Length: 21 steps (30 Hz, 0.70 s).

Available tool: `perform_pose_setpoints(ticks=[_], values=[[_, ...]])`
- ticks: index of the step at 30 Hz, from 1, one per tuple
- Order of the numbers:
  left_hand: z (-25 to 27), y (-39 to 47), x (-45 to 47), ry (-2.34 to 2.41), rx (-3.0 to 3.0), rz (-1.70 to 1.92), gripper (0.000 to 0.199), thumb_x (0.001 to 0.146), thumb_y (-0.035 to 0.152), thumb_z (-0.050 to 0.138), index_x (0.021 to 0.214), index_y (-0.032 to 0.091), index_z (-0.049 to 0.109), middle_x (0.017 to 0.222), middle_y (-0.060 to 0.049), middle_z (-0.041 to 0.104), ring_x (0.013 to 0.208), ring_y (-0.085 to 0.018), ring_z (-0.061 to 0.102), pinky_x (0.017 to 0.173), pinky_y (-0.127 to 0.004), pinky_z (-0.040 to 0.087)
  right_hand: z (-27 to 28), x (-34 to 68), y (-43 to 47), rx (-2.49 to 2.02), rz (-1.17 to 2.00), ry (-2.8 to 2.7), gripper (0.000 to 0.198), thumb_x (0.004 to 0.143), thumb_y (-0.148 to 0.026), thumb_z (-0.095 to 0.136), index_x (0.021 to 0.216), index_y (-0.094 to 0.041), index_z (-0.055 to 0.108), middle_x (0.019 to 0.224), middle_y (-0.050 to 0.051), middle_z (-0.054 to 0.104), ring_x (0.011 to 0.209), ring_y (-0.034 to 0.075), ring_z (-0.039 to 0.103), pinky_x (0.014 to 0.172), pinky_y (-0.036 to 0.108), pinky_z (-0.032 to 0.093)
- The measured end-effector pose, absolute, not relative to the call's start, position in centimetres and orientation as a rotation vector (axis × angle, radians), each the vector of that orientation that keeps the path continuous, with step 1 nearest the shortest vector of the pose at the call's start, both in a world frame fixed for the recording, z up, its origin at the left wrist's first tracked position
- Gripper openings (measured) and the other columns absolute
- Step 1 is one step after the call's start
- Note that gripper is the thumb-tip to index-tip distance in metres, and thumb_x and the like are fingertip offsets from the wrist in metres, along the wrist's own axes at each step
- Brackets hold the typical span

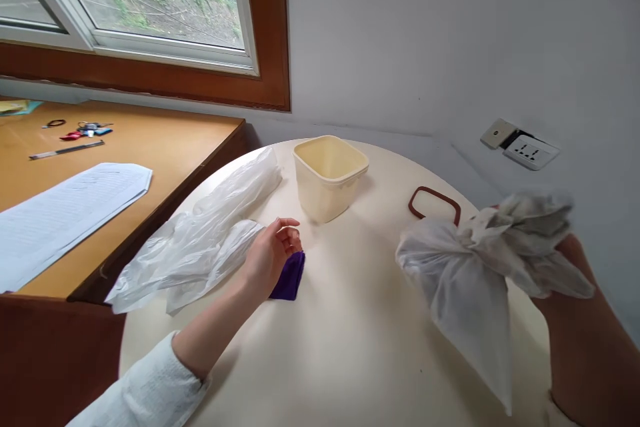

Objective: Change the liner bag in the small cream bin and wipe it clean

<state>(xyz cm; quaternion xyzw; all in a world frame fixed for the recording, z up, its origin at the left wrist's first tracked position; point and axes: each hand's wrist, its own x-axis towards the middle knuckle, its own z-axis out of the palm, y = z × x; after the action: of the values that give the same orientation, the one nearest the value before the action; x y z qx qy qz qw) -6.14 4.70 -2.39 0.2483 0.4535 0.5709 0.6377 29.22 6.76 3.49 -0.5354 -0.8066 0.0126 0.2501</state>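
My right hand (564, 260), mostly hidden behind cloth, grips a crumpled, greyish-white cloth bag (463, 280) at its gathered, twisted part. Thin, see-through fabric hangs from it over the right side of the table. My left hand (275, 250) hovers near the table's middle, its fingers loosely curled and apart, with nothing visible between them. Just below that hand is a small folded purple cloth (291, 279), partly covered by it. Behind stands an open, cream plastic container (327, 197). To the left of the hand lies a white plastic bag (215, 213), crumpled and stretched out.
A brown-rimmed, rounded rectangular lid or frame (434, 203) lies at the right on the round cream table (360, 347). The wooden desk (200, 130) at left bears papers (75, 213), a pen (67, 150) and keys (87, 130). A wall socket (531, 151) is at right.
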Motion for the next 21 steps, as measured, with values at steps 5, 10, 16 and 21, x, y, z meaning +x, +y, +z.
perform_pose_setpoints(ticks=[5,10,16,21], values=[[-2.6,4.8,-6.0,1.027,0.525,1.284,0.02,0.083,0.033,0.047,0.078,0.017,0.058,0.061,0.001,0.05,0.056,-0.012,0.048,0.06,-0.025,0.043,5.1,32.8,5.1,-1.641,0.002,-1.47,0.014,0.072,-0.027,0.051,0.058,-0.024,0.053,0.052,0.003,0.057,0.051,0.017,0.057,0.048,0.027,0.045],[-2.9,5.0,-6.0,1.032,0.522,1.258,0.019,0.082,0.035,0.049,0.079,0.018,0.058,0.06,0.001,0.051,0.056,-0.012,0.049,0.059,-0.025,0.044,4.0,34.1,4.3,-1.701,0.085,-1.486,0.015,0.057,-0.031,0.062,0.063,-0.019,0.055,0.069,0.005,0.061,0.07,0.022,0.057,0.061,0.031,0.046],[-2.8,5.0,-5.9,1.049,0.514,1.256,0.016,0.08,0.034,0.053,0.08,0.019,0.059,0.059,0.001,0.051,0.055,-0.012,0.048,0.057,-0.024,0.045,2.4,35.2,4.4,-1.761,0.348,-1.565,0.014,0.066,-0.023,0.055,0.08,-0.021,0.055,0.077,0.001,0.059,0.072,0.017,0.055,0.06,0.026,0.043],[-2.6,5.0,-5.9,1.066,0.518,1.248,0.014,0.078,0.033,0.055,0.08,0.019,0.059,0.059,0.002,0.05,0.054,-0.012,0.048,0.056,-0.024,0.046,3.0,35.3,4.2,-1.73,0.266,-1.444,0.049,0.064,-0.03,0.065,0.112,-0.029,0.052,0.115,0.003,0.057,0.105,0.024,0.053,0.082,0.038,0.046]])
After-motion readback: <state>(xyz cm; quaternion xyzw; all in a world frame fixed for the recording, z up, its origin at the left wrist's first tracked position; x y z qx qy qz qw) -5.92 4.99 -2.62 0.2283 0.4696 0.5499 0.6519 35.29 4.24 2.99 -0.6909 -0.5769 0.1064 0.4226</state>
